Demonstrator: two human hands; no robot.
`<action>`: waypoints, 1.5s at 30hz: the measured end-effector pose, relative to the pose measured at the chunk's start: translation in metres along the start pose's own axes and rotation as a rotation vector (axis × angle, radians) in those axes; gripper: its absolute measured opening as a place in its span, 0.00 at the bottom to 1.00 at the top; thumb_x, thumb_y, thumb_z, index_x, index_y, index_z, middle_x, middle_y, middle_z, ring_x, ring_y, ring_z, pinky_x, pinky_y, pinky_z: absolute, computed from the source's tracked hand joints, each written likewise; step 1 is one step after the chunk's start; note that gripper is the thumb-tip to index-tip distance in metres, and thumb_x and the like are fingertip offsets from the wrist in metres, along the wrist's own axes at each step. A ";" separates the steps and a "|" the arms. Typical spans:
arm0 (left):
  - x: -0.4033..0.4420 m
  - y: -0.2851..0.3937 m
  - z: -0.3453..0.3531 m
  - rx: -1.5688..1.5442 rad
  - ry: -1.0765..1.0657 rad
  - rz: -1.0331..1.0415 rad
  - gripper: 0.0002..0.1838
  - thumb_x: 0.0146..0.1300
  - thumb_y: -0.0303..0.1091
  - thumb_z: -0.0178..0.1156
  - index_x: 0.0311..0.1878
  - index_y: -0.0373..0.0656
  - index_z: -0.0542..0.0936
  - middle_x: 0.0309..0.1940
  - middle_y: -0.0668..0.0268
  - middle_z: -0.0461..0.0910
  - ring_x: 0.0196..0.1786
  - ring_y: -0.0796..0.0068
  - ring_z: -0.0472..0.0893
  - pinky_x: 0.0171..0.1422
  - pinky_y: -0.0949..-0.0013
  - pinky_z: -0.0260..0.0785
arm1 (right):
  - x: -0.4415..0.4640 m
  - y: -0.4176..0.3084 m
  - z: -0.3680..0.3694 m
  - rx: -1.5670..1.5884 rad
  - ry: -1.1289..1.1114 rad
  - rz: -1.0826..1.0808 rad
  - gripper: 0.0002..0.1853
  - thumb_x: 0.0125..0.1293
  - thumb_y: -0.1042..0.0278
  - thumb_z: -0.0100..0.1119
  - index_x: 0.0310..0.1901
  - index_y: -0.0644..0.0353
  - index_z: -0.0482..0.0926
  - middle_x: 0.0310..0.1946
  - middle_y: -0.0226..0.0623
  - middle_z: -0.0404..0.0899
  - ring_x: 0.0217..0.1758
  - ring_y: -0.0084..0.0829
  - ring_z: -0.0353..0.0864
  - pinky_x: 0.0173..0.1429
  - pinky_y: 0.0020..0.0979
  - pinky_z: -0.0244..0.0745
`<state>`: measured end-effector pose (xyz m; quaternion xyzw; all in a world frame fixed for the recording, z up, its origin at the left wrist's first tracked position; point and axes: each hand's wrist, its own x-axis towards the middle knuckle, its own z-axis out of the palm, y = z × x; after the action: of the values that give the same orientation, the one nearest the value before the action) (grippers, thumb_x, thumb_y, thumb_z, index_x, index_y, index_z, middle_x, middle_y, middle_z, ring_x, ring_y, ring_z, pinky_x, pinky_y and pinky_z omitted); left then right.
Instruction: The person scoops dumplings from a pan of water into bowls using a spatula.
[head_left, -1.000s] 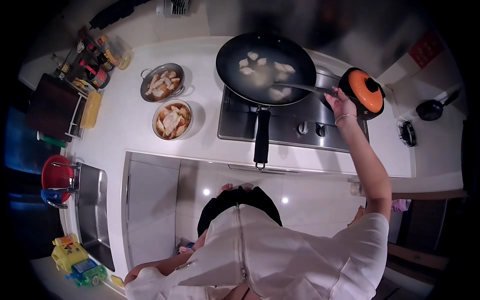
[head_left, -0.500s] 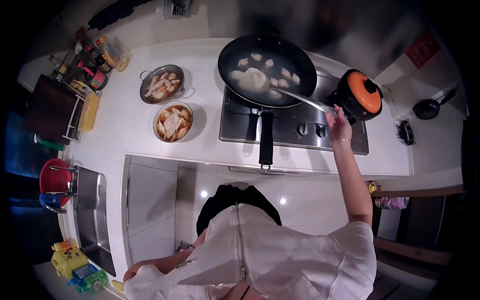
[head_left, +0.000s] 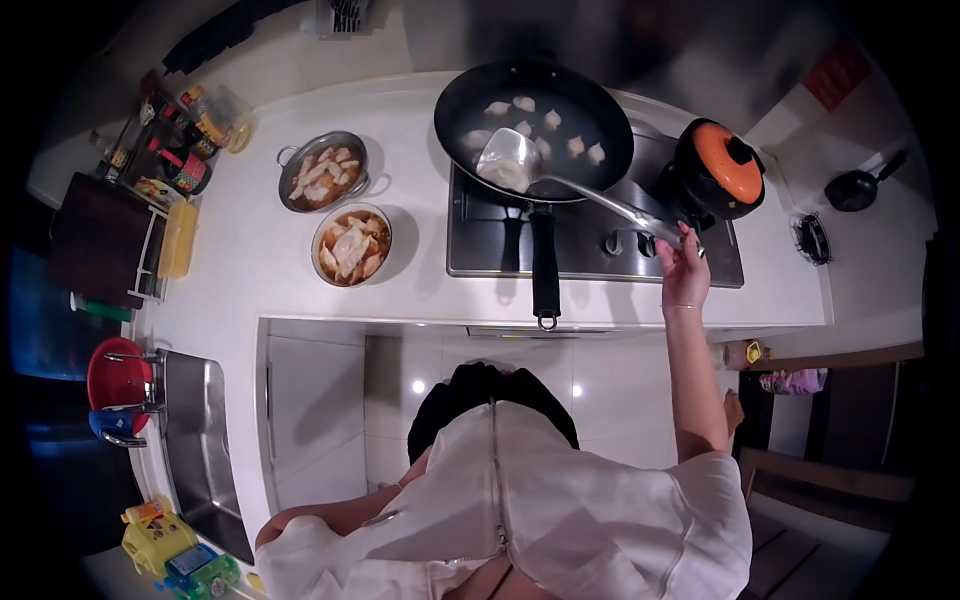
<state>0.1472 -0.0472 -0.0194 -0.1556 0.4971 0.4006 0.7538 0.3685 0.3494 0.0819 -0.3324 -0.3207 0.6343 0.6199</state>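
My right hand (head_left: pixel 685 262) is closed around the handle end of a metal spatula (head_left: pixel 600 203). The spatula's broad head slants over the near side of a black wok (head_left: pixel 615 150), with something pale, apparently a dumpling, against it. Several dumplings (head_left: pixel 552 120) float in the cloudy water in the wok. The wok's long black handle (head_left: pixel 544 270) points toward me and nobody grips it. My left forearm goes down beside my shirt, and the hand itself is hidden.
Left of the stove (head_left: pixel 480 262) stand a bowl (head_left: pixel 318 262) and a steel pot (head_left: pixel 285 185), both holding dumplings in broth. A black pot with an orange lid (head_left: pixel 728 165) sits at the right. Sauce bottles (head_left: pixel 185 170) line the far left, above the sink (head_left: pixel 205 440).
The spatula's head has moved toward the wok's near side and tilted up out of the water. My right hand has come slightly nearer to me. Dumplings have drifted in the water.
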 end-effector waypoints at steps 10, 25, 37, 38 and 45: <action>0.002 0.004 0.001 0.016 -0.011 -0.023 0.19 0.54 0.39 0.49 0.47 0.41 0.67 0.40 0.69 0.70 0.45 0.79 0.67 0.52 0.73 0.57 | -0.047 -0.003 0.004 -0.155 -0.070 -0.188 0.15 0.59 0.65 0.43 0.41 0.69 0.64 0.28 0.42 0.72 0.27 0.28 0.73 0.36 0.24 0.69; -0.002 0.000 0.005 -0.019 -0.002 -0.036 0.18 0.54 0.38 0.49 0.47 0.42 0.67 0.40 0.70 0.70 0.44 0.79 0.68 0.51 0.73 0.58 | -0.064 0.022 -0.027 -0.017 -0.008 -0.236 0.14 0.60 0.62 0.41 0.39 0.64 0.68 0.31 0.37 0.70 0.32 0.27 0.68 0.42 0.26 0.63; -0.003 0.000 0.009 -0.030 0.016 -0.044 0.17 0.55 0.37 0.48 0.47 0.42 0.67 0.40 0.71 0.70 0.44 0.80 0.68 0.51 0.74 0.59 | -0.054 0.020 -0.032 0.028 0.065 -0.185 0.14 0.59 0.64 0.44 0.39 0.67 0.68 0.32 0.38 0.71 0.31 0.30 0.72 0.39 0.27 0.67; -0.002 0.000 0.010 -0.033 0.014 -0.044 0.17 0.55 0.37 0.48 0.47 0.42 0.67 0.40 0.71 0.70 0.44 0.80 0.68 0.50 0.74 0.59 | -0.051 0.017 -0.029 0.028 0.062 -0.184 0.14 0.59 0.64 0.44 0.39 0.67 0.68 0.32 0.38 0.71 0.31 0.30 0.72 0.39 0.27 0.67; -0.001 -0.001 0.007 -0.053 -0.003 -0.018 0.16 0.55 0.37 0.48 0.47 0.42 0.67 0.40 0.71 0.70 0.43 0.80 0.68 0.50 0.74 0.59 | -0.020 0.001 -0.021 0.041 0.156 -0.106 0.12 0.57 0.69 0.45 0.39 0.69 0.68 0.37 0.39 0.71 0.30 0.30 0.74 0.36 0.26 0.73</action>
<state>0.1525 -0.0436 -0.0158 -0.1795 0.4839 0.4069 0.7537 0.3854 0.3293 0.0693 -0.3508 -0.2756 0.5792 0.6823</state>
